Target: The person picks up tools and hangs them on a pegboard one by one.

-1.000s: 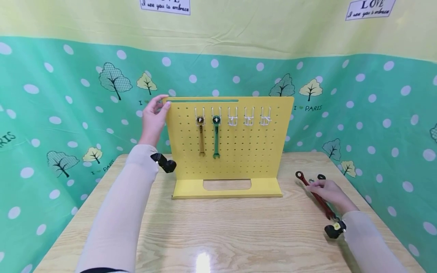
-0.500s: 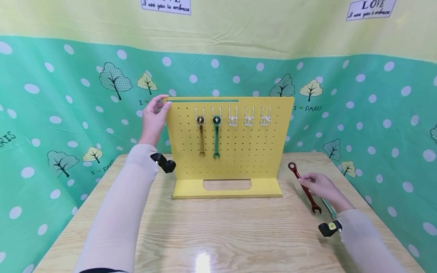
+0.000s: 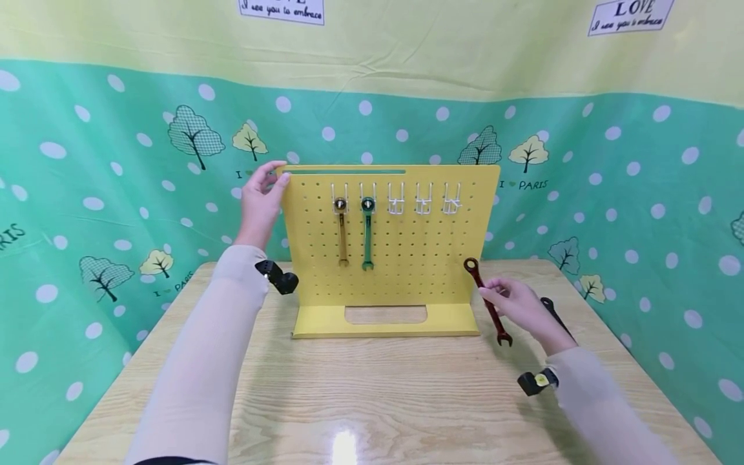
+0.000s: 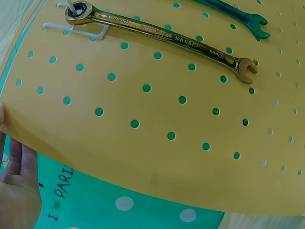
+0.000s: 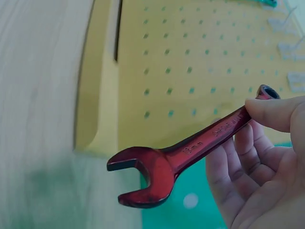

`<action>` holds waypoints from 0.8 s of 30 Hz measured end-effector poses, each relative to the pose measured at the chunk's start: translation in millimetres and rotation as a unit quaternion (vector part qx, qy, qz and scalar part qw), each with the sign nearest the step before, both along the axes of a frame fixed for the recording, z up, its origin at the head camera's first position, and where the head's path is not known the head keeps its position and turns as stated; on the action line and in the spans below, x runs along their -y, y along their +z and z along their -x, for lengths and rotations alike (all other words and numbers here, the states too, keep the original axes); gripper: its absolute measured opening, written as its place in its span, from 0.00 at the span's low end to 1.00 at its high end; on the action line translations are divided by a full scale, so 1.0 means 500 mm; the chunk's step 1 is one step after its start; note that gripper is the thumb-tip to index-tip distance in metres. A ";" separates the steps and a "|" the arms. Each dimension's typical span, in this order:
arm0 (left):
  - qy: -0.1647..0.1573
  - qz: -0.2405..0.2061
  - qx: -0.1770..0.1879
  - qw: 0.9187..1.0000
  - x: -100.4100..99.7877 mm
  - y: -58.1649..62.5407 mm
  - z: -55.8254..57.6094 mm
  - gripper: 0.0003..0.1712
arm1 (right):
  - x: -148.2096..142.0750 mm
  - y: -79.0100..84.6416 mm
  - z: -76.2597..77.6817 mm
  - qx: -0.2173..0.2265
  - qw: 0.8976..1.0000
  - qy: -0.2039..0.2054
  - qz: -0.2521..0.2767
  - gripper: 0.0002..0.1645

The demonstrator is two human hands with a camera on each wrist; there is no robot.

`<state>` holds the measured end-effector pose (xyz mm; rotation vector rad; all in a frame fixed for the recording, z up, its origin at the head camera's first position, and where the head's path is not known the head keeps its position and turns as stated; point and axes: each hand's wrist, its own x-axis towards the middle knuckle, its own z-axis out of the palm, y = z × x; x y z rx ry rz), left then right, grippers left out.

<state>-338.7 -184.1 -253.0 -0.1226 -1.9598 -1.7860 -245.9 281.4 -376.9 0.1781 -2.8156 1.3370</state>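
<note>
My left hand (image 3: 259, 210) grips the upper left corner of a yellow pegboard (image 3: 407, 278), thumb in front and fingers behind. My right hand (image 3: 523, 310) pinches a red combination wrench (image 5: 190, 152) between thumb and fingers. The wrench is tilted in the head view, ring end up and overlapping the board's lower right edge, open end down. From the board's first two hooks on the left hang a gold combination wrench (image 4: 167, 36) and a green combination wrench (image 3: 368, 239). Farther right, three white wire hooks (image 3: 423, 205) carry nothing.
A black wrench (image 3: 556, 313) lies on the wooden table (image 3: 372, 394) at the right, partly hidden behind my right hand and forearm. The board's base (image 3: 325, 323) has a front lip and a cut-out. A patterned curtain (image 3: 610, 194) surrounds the table's back and sides.
My right hand has lifted the red wrench off the right side of the table and carried it left and up toward the pegboard. The left hand has stayed on the board's corner.
</note>
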 end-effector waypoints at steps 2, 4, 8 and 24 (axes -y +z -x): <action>-0.001 0.000 -0.001 1.000 0.001 0.000 0.000 0.21 | 0.017 0.007 0.005 -0.005 1.000 0.002 0.011 0.25; -0.002 -0.001 -0.003 1.000 0.002 -0.001 0.002 0.21 | 0.035 0.013 0.009 -0.015 1.000 0.009 0.020 0.24; -0.001 -0.003 -0.001 1.000 0.004 -0.002 0.004 0.21 | 0.072 0.025 0.018 -0.037 0.998 0.028 0.035 0.21; -0.004 0.004 0.002 1.000 0.006 -0.001 0.006 0.22 | 0.204 0.091 0.041 -0.065 0.987 0.089 0.115 0.21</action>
